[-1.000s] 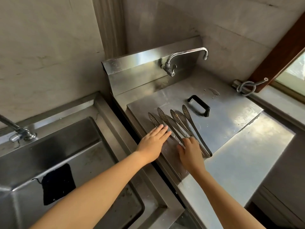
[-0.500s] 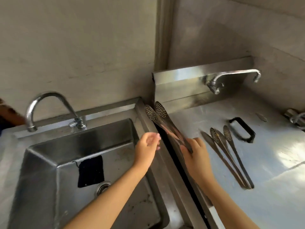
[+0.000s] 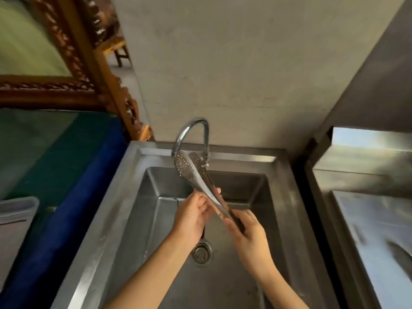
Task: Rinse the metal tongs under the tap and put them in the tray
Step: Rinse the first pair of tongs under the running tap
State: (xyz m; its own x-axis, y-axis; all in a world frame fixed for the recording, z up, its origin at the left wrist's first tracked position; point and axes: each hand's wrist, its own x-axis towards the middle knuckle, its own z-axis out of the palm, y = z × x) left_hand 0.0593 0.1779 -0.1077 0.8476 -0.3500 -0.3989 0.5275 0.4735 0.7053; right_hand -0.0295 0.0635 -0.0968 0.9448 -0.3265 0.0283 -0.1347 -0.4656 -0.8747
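Tongs: a pair of long shiny metal tongs with perforated spoon-shaped tips (image 3: pixel 201 186) was held tilted over the steel sink basin (image 3: pixel 263 219), tips raised toward the back, handle end lower and nearer the person.
Tips: both perforated heads were seen just below the spout of the curved chrome tap (image 3: pixel 191 134); no water stream could be made out.
Right hand (image 3: pixel 249 233): was clamped around the handle end of the tongs, fingers wrapped over it.
Left hand (image 3: pixel 192 216): was closed on the tongs' middle, thumb and fingers pinched on the arms.
Drain: a round metal drain (image 3: pixel 201 252) was seen on the basin floor, below the hands.
Left side: a grey plastic container's corner (image 3: pixel 15 217) was seen at the frame edge, well apart from the sink.
Right side: a blurred steel worktop (image 3: pixel 367 230) was seen beside the sink, across a dark gap.
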